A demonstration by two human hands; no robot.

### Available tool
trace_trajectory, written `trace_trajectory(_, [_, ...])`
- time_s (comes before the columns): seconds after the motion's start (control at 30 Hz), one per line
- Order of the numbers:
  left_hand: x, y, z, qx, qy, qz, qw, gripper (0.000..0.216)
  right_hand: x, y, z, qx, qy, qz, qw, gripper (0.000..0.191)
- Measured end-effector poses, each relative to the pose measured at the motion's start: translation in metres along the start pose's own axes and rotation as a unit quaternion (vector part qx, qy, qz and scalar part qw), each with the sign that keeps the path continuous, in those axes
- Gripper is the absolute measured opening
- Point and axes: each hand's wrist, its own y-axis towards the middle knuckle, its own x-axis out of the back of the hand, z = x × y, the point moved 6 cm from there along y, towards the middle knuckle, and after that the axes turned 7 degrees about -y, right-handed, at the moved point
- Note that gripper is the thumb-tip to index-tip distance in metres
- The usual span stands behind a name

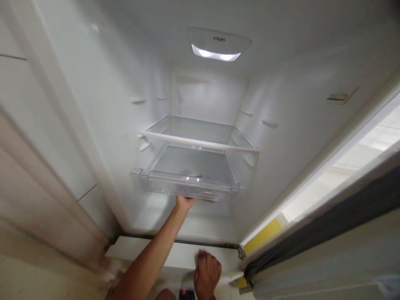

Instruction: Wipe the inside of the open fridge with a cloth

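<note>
Inside an open, white-lined fridge, a clear plastic drawer (187, 188) sits below a glass shelf (200, 130) with a white front edge. My left hand (186, 201) reaches in and holds the drawer from beneath, near the middle of its front. Its fingers are mostly hidden under the drawer's base. Lower down, my right hand (207, 273) is closed with its fingers curled, at the white ledge (175, 252) along the fridge's bottom front. Nothing shows in that hand.
A lit lamp (218, 48) is set in the fridge ceiling. Small shelf supports (269, 123) stick out from the side walls. At the right stands the open door with its dark gasket (328, 204). A yellow strip (262, 235) shows beyond the right edge.
</note>
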Motion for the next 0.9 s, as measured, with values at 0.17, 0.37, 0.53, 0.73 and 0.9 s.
trace_trajectory(0.17, [0.021, -0.022, -0.086, -0.061, -0.025, -0.051, 0.997, 0.027, 0.008, 0.009, 0.002, 0.019, 0.004, -0.012, 1.000, 0.031])
trace_trajectory(0.37, [0.057, -0.088, -0.111, -0.076, -0.018, -0.061, 0.995, 0.030, 0.007, 0.008, 0.000, 0.025, -0.004, -0.004, 1.000, 0.025])
trace_trajectory(0.53, [0.087, -0.142, -0.110, -0.080, 0.133, -0.096, 0.983, 0.019, 0.004, 0.005, -0.003, 0.048, -0.027, 0.010, 0.998, 0.019])
trace_trajectory(0.73, [0.074, -0.204, -0.125, -0.168, 0.337, -0.103, 0.920, 0.030, 0.004, 0.008, -0.005, 0.016, -0.015, 0.054, 0.998, 0.021])
trace_trajectory(0.9, [0.044, -0.244, -0.128, -0.187, 0.345, -0.083, 0.916, 0.038, 0.004, 0.016, -0.021, -0.177, 0.217, 0.147, 0.949, 0.020])
